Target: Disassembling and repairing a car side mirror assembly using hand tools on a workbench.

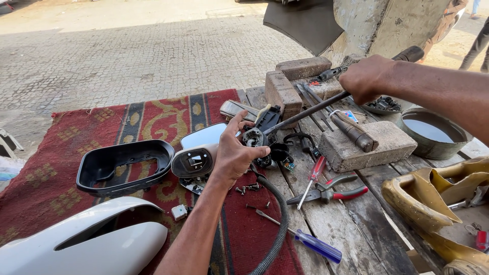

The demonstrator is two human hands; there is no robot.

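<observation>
Nearest the camera, a white mirror cover (86, 242) lies on the red patterned rug (46, 168), with a black mirror frame (125, 165) just beyond it. To the right, the left hand (235, 155) holds the black mirror mechanism (254, 137) against the wooden bench (336, 224), thumb and fingers curled round it. Further right, the right hand (367, 79), fist closed, grips a long metal rod (305, 113) whose tip touches the mechanism, above red-handled pliers (331, 192) and a blue screwdriver (305, 240).

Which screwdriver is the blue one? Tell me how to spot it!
Start at the grey wooden bench right of the red patterned rug. Near its front edge, below the red-handled pliers, lies the blue screwdriver. Its see-through blue handle sets it apart from the red-handled screwdriver further up.
</observation>
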